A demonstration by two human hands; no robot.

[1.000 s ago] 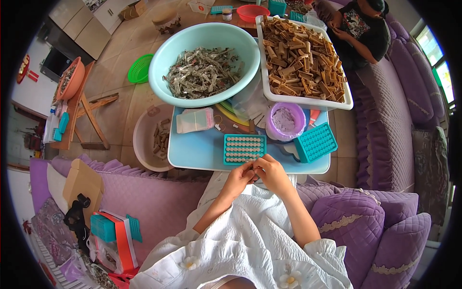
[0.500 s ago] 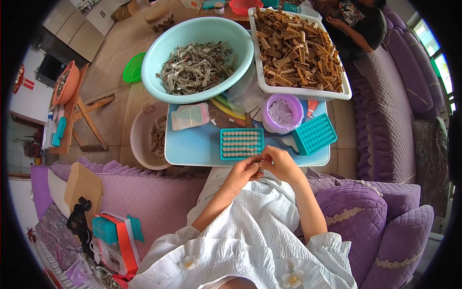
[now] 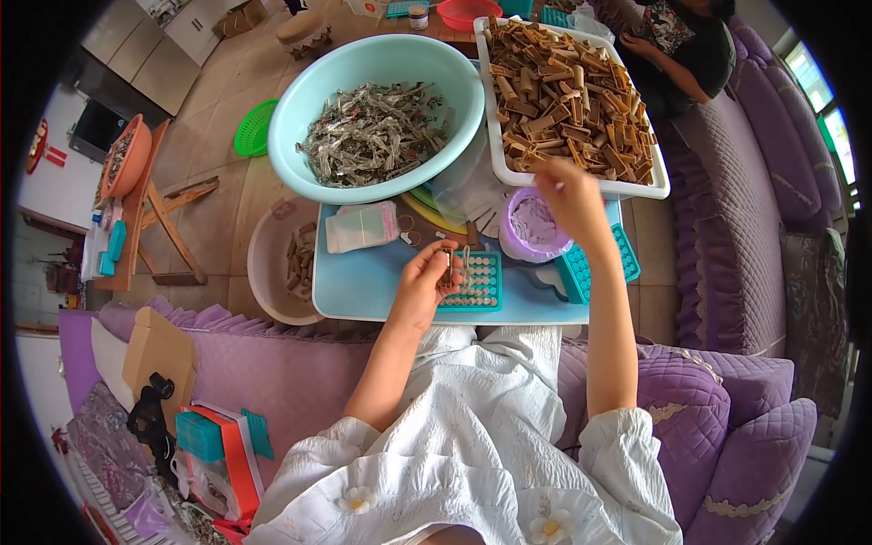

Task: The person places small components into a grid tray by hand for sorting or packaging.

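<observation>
My left hand (image 3: pixel 423 283) is closed on a small brown piece (image 3: pixel 446 272), much like those heaped in the white tray. A thin clear strip hangs beside it, over the teal grid tray (image 3: pixel 480 289) of round pale discs; whether the strip is joined to the piece, I cannot tell. My right hand (image 3: pixel 574 202), smeared by motion, is above the purple tub (image 3: pixel 514 247) of pale paper slips, near the front rim of the white tray (image 3: pixel 581 184). Its fingers are too blurred to show whether they hold anything. Brown pieces (image 3: pixel 568 100) fill that white tray.
A large light-blue basin (image 3: pixel 289 173) of clear plastic scraps stands back left. A second teal grid tray (image 3: pixel 574 283) lies right on the blue table (image 3: pixel 363 295), a bundle of cards (image 3: pixel 361 227) left. A pale tub (image 3: pixel 272 304) is beside the table. Another person (image 3: pixel 677 54) sits far right.
My hands have come apart. The right one has swung forward and right to the white tray, while the left has lifted slightly forward and left with the brown piece.
</observation>
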